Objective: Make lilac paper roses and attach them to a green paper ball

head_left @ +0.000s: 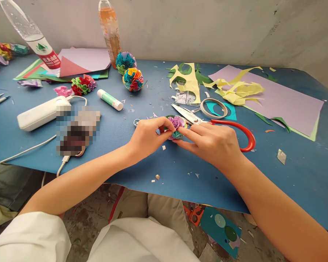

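Observation:
A small paper flower ball (177, 123) with purple, teal and yellow ruffles rests low over the blue table, between my two hands. My left hand (150, 134) pinches its left side with thumb and index finger. From the right, my right hand (210, 140) presses its fingertips against the ball. Just behind lie large scissors (248, 140) with red handles; my right hand partly covers them, and their blades point to the left. A roll of tape (213, 108) sits beside the blades. Much of the ball is hidden by my fingers.
Two finished paper balls (133, 79) stand near an orange drink bottle (109, 32). A glue stick (109, 100), a phone (79, 133) and a white power bank (43, 112) lie to the left. Yellow paper scraps (239, 89) and purple sheets (289, 102) spread across the right.

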Tool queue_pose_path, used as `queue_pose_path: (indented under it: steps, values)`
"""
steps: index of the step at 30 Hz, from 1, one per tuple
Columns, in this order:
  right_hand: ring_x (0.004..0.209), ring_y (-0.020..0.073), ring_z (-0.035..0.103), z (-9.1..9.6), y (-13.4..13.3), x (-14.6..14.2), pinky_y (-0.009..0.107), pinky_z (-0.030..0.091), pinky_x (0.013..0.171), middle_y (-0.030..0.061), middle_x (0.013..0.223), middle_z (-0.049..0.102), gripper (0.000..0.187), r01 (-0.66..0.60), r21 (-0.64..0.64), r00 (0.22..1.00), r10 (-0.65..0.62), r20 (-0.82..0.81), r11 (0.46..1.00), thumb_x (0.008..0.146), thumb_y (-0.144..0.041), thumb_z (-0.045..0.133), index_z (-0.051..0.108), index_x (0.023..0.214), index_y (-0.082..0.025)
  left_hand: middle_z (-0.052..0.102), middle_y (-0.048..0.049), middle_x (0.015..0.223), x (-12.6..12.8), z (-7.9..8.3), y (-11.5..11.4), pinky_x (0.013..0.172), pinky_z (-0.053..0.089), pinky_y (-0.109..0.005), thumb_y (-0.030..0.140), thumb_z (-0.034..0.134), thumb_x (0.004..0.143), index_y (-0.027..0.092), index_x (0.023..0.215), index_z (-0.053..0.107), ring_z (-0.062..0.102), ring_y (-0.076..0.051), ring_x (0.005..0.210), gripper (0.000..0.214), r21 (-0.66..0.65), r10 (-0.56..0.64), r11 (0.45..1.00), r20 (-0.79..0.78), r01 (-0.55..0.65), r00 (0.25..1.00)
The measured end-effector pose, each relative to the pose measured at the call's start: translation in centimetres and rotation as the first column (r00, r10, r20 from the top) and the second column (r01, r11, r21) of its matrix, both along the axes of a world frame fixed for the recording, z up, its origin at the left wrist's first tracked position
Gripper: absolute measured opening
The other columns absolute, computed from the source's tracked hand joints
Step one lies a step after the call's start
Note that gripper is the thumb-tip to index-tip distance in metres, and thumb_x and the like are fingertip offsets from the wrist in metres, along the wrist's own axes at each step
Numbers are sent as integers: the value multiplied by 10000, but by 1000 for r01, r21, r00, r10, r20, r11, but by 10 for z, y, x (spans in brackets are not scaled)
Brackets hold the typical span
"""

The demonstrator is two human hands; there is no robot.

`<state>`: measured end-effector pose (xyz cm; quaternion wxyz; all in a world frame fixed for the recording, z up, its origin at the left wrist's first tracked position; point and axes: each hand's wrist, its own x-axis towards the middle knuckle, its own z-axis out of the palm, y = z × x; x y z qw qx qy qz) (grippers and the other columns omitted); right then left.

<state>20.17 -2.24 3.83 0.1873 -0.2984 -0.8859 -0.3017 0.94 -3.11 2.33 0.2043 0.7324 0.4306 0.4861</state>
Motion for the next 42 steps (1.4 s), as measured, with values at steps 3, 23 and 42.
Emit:
queue_pose_path:
  steps: [3, 23, 42]
  values:
    - [559, 102, 563, -1, 1, 0, 269, 275, 470, -25, 572, 625, 203, -31, -11, 999, 31, 15, 999, 890, -374, 552, 677, 861, -217, 694, 52, 672, 0, -1, 0, 558, 470, -141, 57, 627, 733, 167, 712, 647, 561, -40, 547, 114, -3, -13, 1000, -9, 13, 1000]
    - [596, 94, 583, 1, -1, 4, 233, 314, 449, -12, 722, 681, 208, -56, -177, 978, 18, -209, 983, 859, -271, 556, 692, 1011, -231, 653, -52, 1085, -8, 0, 9, 613, 505, -174, 204, 546, 798, 184, 974, 613, 613, -128, 928, 189, -231, -7, 972, 132, 37, 991]
    - [870, 194, 660, 7, 9, 12, 289, 541, 667, 52, 1049, 702, 313, -181, -788, 824, -347, -448, 588, 876, -330, 489, 661, 1118, -232, 524, -110, 1296, -9, -8, 3, 740, 528, -257, 227, 686, 750, 209, 1195, 501, 620, -160, 988, 483, -65, -164, 986, -180, 154, 970]
